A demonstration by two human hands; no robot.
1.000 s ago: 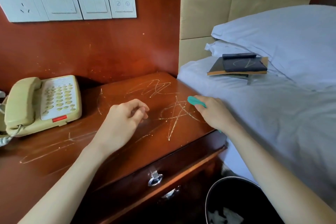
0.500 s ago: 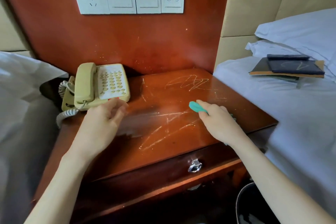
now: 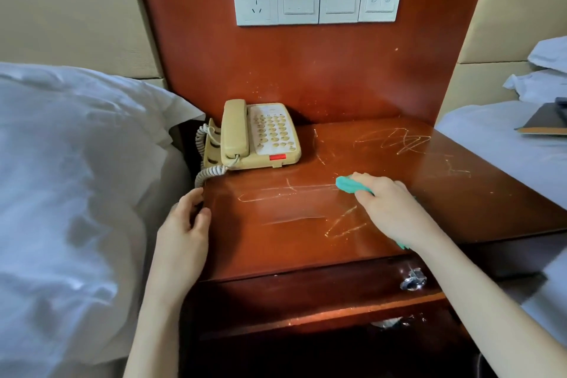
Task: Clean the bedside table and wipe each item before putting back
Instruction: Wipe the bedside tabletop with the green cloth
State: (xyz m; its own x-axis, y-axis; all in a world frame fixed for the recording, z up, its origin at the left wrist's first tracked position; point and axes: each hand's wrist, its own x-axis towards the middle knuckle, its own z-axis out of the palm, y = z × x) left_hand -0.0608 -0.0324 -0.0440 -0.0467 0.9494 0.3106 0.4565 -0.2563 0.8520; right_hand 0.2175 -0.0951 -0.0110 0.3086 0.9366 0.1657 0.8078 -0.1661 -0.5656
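From the head view, the only one we have, we see that our right hand has carried the green cloth leftward across the bedside table: a second ago it sat near the table's right edge by the bed, and now it presses down around the middle of the top, its fingers curled over the cloth so that only a green tip shows ahead of the knuckles and a scrap behind the wrist. Our left hand has moved too; half a second ago it reached toward the front of the telephone, and now it rests at the table's left front edge, fingers loosely bent against the edge and holding nothing, just below the coiled cord. The telephone sits at the back left corner of the top, well apart from the cloth. Pale scratch-like marks cross the wood on both sides of the cloth. We judge the wipe of the top is mid-stroke, sweeping toward the left side, and that the telephone has not yet been lifted and wiped. On the right bed lies a dark booklet, possibly an item waiting to go back.
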